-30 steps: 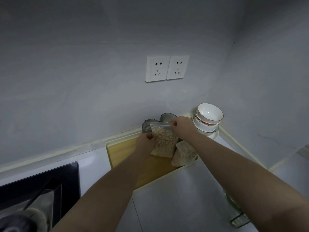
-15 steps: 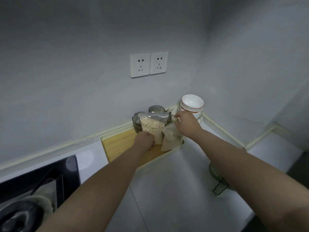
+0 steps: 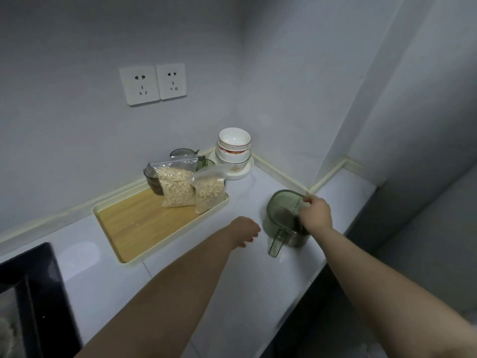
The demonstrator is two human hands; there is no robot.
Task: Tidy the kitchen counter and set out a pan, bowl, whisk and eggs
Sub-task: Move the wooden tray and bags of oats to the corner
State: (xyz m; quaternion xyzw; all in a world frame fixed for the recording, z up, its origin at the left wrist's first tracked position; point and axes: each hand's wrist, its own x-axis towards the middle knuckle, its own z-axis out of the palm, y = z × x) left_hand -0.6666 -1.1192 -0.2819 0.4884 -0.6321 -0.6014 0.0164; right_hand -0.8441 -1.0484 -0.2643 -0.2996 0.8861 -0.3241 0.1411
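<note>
We see the left hand (image 3: 245, 229) hovering low over the white bench (image 3: 253, 293), near the tray's right side, its fingers loosely curled and holding nothing. The right hand (image 3: 317, 214) is at the green see-through jug (image 3: 281, 215), which stands on the bench with its handle pointing toward us. Its fingers bend over the jug's right rim, but we cannot tell whether they grip it or only touch it. The bowls (image 3: 234, 140), white with a red band, sit stacked on a white plate (image 3: 241, 174) in the back corner, well apart from both hands. On the tray (image 3: 134, 228), pale-rimmed with a wood-look floor, two clear bags of pale flakes (image 3: 176, 187) lean upright at the far end, touching each other, with dark glass cups (image 3: 152, 180) just behind them. Two wall sockets (image 3: 153, 83) sit above the tray, and a black hob (image 3: 33, 293) shows at the lower left
</note>
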